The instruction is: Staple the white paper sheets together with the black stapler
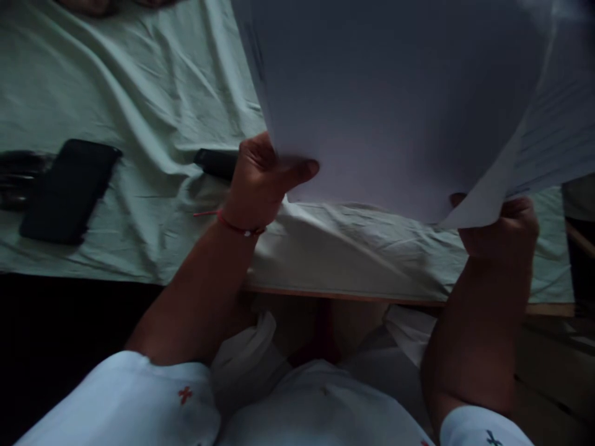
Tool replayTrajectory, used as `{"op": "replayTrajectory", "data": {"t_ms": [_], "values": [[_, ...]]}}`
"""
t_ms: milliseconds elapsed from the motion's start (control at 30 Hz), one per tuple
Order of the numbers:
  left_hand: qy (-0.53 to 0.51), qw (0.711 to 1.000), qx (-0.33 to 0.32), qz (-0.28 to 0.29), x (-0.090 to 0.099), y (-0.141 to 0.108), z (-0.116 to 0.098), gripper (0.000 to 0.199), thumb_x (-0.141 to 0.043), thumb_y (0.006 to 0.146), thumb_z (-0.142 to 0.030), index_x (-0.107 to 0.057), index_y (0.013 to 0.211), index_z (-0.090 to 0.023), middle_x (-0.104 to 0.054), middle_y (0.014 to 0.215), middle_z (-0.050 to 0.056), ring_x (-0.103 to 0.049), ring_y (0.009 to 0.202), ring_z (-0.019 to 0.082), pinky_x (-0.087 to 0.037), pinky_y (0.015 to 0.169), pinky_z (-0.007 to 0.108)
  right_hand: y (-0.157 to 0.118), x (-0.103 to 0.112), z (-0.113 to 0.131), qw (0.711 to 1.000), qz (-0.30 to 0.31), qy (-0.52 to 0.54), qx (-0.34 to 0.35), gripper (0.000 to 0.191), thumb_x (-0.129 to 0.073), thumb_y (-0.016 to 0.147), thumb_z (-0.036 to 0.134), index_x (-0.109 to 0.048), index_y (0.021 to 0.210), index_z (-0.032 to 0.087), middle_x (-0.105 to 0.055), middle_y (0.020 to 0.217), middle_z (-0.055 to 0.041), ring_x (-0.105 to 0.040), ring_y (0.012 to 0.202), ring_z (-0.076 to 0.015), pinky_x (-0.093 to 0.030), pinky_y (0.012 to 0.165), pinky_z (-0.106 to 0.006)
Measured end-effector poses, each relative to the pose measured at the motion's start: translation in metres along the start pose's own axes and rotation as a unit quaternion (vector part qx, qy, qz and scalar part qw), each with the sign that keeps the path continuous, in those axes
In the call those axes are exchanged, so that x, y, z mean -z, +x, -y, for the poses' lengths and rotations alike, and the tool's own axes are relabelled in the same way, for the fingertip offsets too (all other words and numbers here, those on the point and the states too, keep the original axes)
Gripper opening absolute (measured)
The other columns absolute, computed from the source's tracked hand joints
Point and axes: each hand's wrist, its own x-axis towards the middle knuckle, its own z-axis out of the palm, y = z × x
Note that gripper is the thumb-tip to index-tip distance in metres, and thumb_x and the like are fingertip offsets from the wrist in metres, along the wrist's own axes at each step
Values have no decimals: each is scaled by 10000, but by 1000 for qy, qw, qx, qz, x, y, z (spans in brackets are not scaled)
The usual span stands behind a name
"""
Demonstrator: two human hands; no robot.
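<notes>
Large sheets of paper [372, 111] are held up over the table, their near face blank and in shadow. My left hand [264, 173] pinches the lower left corner, its thumb flat on the front of the sheet. At the lower right edge my right hand [502, 223] grips the paper, with its fingers partly hidden by a curled corner. Behind that curl a sheet with blurred lines of print [558, 130] shows on the right. A dark, narrow object [216, 163] lies on the cloth just behind my left wrist; I cannot make out its kind.
A pale green cloth [153, 124] covers the table, with folds running across it. On the left lie a black smartphone [69, 192] and a dark shiny object [18, 179] beside it. The table's wooden front edge [344, 296] runs close before my body.
</notes>
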Motion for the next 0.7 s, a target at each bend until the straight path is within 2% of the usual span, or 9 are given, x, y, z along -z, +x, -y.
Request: {"op": "replayTrajectory", "data": {"t_ms": [67,167,267,333,433,500,633,700], "values": [[23,1000,12,17,1,0,-2,264,-968,674,-260,-712,721,-214,-667,786,-32,-606,815,129,-554,853,329,0,-2,4,1000,7,-7,2,407,-967,404,226,-607,592,208,-667,719,9,-678,765,-181,-668,853,-436],[50,996,67,27,0,0,2,244,-884,793,-384,-741,737,-195,-665,796,6,-594,762,131,-558,746,301,-1,-3,5,1000,25,-4,-4,451,-976,415,275,-577,616,215,-658,698,22,-689,763,-179,-671,849,-444],[54,995,86,6,-2,1,7,265,-878,788,-411,-754,739,-183,-653,798,20,-583,740,130,-547,671,276,0,-3,0,999,-40,-20,-2,500,-977,444,380,-535,609,215,-613,644,61,-672,722,-142,-667,844,-411],[42,996,79,-2,-3,1,8,219,-881,780,-357,-761,748,-176,-652,811,21,-589,744,123,-549,669,267,2,-3,-5,997,-70,-15,4,440,-959,500,409,-607,670,207,-635,690,62,-683,773,-130,-649,909,-394],[29,998,59,-7,-5,1,5,204,-886,756,-288,-725,697,-179,-631,780,6,-596,753,121,-564,698,272,4,-5,-8,999,-36,23,25,359,-917,606,394,-723,828,190,-713,866,23,-716,942,-156,-592,1043,-415],[35,998,61,-7,-6,0,2,220,-898,727,-261,-698,671,-189,-625,752,-1,-596,752,131,-571,697,286,4,-7,-7,999,-16,36,34,356,-917,589,347,-733,857,200,-727,919,22,-716,999,-171,-557,1096,-441],[55,995,84,20,-6,-2,-1,214,-900,696,-227,-689,676,-201,-650,749,0,-612,792,160,-591,716,309,2,-10,0,997,22,72,18,376,-927,513,283,-712,814,217,-717,903,14,-714,982,-189,-539,1105,-467],[45,996,68,32,-4,-4,-1,236,-905,675,-204,-670,647,-192,-646,750,-1,-616,811,161,-604,776,319,1,-10,3,997,25,74,17,367,-918,496,253,-707,795,225,-711,901,16,-709,963,-194,-553,1080,-475]]}}
